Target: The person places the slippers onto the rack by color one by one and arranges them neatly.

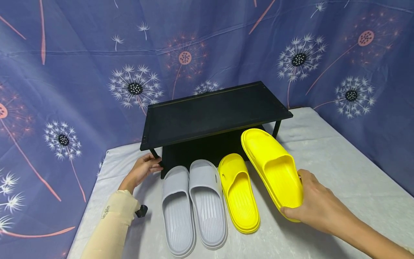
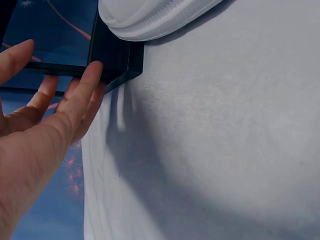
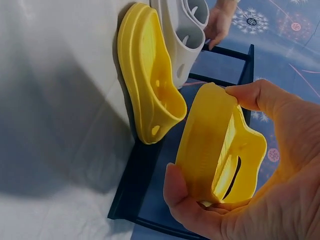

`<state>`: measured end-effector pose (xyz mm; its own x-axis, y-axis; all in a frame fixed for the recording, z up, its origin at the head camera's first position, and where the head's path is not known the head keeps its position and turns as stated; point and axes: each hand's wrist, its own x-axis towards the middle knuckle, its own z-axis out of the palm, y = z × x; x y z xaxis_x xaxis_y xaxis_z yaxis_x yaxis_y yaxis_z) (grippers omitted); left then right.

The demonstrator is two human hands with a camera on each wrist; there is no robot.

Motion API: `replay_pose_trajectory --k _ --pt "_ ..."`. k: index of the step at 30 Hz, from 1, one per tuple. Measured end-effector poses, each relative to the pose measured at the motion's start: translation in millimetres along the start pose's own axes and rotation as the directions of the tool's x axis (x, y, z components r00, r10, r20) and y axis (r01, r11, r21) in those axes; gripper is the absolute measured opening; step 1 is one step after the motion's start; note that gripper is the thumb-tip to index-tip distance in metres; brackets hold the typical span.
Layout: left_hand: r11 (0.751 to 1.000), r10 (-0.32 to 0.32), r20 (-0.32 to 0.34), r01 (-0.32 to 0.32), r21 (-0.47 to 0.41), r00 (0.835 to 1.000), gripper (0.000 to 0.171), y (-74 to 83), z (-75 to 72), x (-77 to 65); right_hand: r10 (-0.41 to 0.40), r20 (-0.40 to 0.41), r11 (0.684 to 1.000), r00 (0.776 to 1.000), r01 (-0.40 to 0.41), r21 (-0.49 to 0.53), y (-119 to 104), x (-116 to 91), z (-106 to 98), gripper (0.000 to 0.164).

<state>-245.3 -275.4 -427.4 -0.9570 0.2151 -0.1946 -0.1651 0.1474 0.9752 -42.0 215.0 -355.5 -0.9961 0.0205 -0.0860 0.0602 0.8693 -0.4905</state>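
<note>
A surface (image 1: pixel 339 172) draped in pale grey-white cloth is seen, backed on all sides by a blue curtain (image 1: pixel 81 54) printed with dandelion heads. A low black shoe rack (image 1: pixel 210 111) is set at the far middle of the surface. In front of it, toes tucked under the rack, a pair of grey slippers (image 1: pixel 192 205) and one yellow slipper (image 1: pixel 238 192) are laid side by side. A second yellow slipper (image 1: pixel 275 169) is gripped at its heel by the right hand (image 1: pixel 318 205) — fingers curled round the sole, slipper raised, toe near the rack's right leg. The rack's front-left leg is touched by the left hand (image 1: pixel 142 171) — fingers straight.
</note>
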Motion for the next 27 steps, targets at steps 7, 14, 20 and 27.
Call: replay_pose_trajectory --k 7,14,20,27 --pt "1.0 -0.002 -0.006 0.002 -0.006 1.0 0.018 -0.7 -0.3 0.9 0.0 -0.016 1.0 1.0 0.001 0.002 -1.8 -1.4 -3.5 0.11" --pt "1.0 -0.003 -0.001 0.003 0.005 1.0 0.018 1.4 0.4 -1.0 -0.005 -0.027 1.0 1.0 0.005 -0.007 -2.0 -3.6 -5.5 0.111" --pt "1.0 -0.006 0.0 0.006 -0.005 1.0 0.017 3.3 1.3 -2.6 -0.015 -0.039 1.0 0.999 0.015 -0.009 -2.3 -6.8 -7.6 0.111" --pt "1.0 -0.009 0.013 0.009 -0.01 1.0 0.015 4.7 1.0 -4.0 -0.033 -0.075 0.999 0.997 0.032 -0.007 -3.8 -9.8 -13.2 0.108"
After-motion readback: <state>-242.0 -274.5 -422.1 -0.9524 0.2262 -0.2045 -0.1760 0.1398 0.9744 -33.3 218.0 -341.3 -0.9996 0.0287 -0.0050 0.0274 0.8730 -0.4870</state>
